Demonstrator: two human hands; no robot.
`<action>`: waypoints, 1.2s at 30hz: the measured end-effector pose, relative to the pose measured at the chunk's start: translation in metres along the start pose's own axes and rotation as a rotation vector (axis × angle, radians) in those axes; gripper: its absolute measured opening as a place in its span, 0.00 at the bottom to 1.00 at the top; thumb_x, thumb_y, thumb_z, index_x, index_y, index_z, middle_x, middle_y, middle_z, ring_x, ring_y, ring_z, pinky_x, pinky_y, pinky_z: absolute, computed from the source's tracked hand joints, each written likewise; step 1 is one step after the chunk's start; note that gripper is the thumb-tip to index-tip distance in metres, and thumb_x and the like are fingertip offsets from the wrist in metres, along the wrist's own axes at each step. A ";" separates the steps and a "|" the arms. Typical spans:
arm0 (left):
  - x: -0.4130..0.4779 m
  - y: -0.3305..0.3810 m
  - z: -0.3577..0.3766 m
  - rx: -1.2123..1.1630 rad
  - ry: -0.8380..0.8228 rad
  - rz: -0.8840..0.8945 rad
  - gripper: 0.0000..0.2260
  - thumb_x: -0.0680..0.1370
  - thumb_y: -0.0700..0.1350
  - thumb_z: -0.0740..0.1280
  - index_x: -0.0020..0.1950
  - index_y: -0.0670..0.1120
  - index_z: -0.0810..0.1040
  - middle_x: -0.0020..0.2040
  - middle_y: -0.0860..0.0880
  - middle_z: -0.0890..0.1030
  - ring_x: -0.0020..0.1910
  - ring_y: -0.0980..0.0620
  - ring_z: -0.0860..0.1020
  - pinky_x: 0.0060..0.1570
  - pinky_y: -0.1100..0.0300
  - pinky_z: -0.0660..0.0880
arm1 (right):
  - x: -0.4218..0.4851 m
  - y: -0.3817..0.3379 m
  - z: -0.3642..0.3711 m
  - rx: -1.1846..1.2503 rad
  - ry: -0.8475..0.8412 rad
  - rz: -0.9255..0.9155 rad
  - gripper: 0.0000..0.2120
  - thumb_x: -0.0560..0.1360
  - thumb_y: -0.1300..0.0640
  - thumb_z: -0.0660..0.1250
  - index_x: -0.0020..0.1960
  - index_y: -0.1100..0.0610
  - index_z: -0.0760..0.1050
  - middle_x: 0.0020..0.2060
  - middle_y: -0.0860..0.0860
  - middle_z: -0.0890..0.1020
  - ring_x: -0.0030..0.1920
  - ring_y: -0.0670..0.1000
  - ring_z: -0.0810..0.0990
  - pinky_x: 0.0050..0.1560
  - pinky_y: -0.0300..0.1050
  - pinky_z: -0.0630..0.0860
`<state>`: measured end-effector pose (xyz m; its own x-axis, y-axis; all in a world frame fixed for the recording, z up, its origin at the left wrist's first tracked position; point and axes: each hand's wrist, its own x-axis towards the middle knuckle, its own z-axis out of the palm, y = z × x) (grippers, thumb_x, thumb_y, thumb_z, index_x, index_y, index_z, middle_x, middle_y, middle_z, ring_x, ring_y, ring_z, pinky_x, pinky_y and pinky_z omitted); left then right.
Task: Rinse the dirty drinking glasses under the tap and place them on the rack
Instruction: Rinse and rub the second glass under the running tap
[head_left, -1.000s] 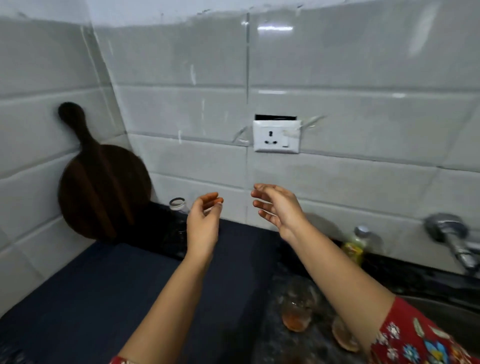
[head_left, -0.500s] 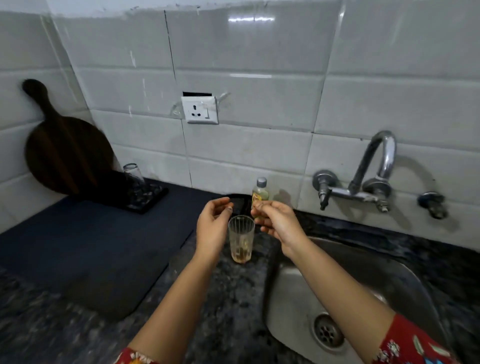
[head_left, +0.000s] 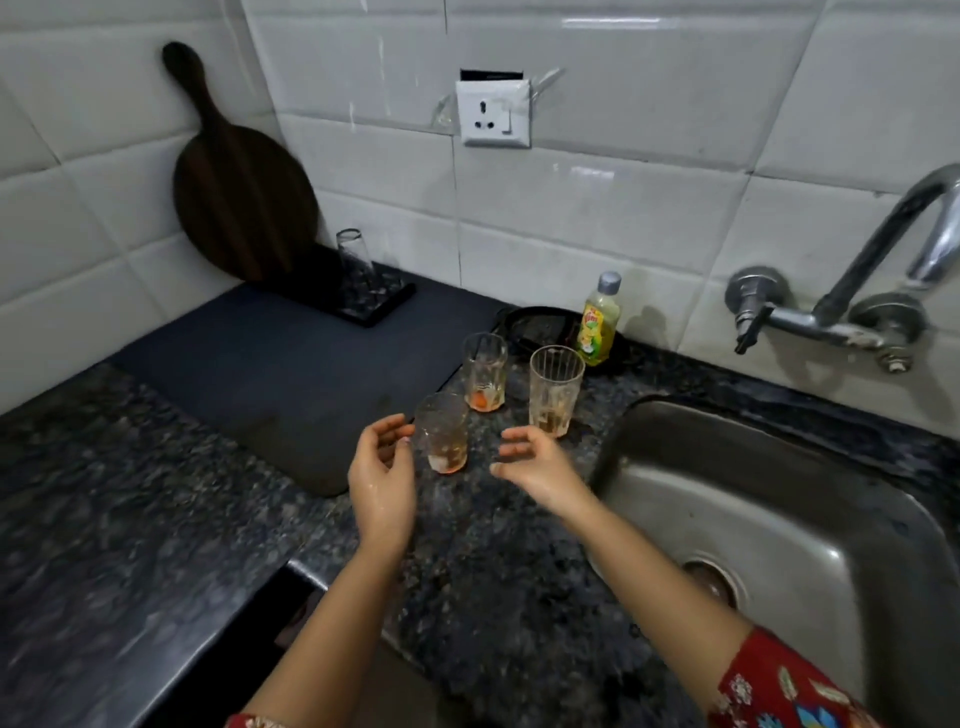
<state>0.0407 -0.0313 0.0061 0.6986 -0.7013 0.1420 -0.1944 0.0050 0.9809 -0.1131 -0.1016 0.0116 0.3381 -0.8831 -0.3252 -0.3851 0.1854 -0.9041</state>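
Observation:
Three dirty glasses with orange dregs stand on the granite counter left of the sink: a near glass (head_left: 443, 433), a middle glass (head_left: 484, 372) and a taller glass (head_left: 555, 389). My left hand (head_left: 383, 475) is open, just left of the near glass, fingertips close to it. My right hand (head_left: 535, 462) is open to the right of that glass, in front of the taller one. A clean glass (head_left: 355, 255) stands upside down on the small black rack (head_left: 375, 301) at the back. The tap (head_left: 852, 296) is on the wall above the steel sink (head_left: 769, 519).
A dark mat (head_left: 280, 374) covers the counter left of the glasses. A round wooden board (head_left: 241, 192) leans in the corner. A dish soap bottle (head_left: 600, 322) and a black dish (head_left: 540, 327) stand by the wall. A wall socket (head_left: 493, 114) is above.
The view has tilted down and both hands have lowered toward the counter. They now flank the near glass, and all three dirty glasses are in view.

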 end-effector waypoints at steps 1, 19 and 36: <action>0.004 -0.005 -0.005 0.006 0.005 -0.014 0.08 0.79 0.36 0.63 0.54 0.48 0.75 0.49 0.51 0.80 0.49 0.60 0.77 0.49 0.66 0.72 | 0.007 0.001 0.011 -0.022 -0.010 -0.017 0.26 0.71 0.60 0.73 0.66 0.58 0.67 0.55 0.51 0.75 0.56 0.51 0.75 0.56 0.45 0.72; 0.034 -0.027 -0.013 -0.022 -0.192 -0.035 0.08 0.80 0.37 0.62 0.57 0.45 0.76 0.51 0.51 0.80 0.51 0.60 0.78 0.52 0.68 0.74 | 0.044 0.022 0.062 0.134 0.198 -0.222 0.24 0.65 0.56 0.78 0.54 0.46 0.68 0.51 0.44 0.77 0.55 0.46 0.76 0.56 0.41 0.73; -0.022 0.079 0.266 0.210 -0.846 0.301 0.17 0.81 0.47 0.61 0.66 0.39 0.74 0.59 0.41 0.81 0.60 0.45 0.78 0.60 0.55 0.72 | -0.069 0.072 -0.189 0.107 0.833 0.036 0.29 0.64 0.57 0.79 0.60 0.54 0.69 0.51 0.51 0.81 0.49 0.49 0.79 0.32 0.27 0.73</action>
<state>-0.1735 -0.2048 0.0453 -0.1221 -0.9793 0.1616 -0.4653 0.2003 0.8622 -0.3265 -0.1091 0.0217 -0.4336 -0.8974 -0.0818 -0.2855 0.2229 -0.9321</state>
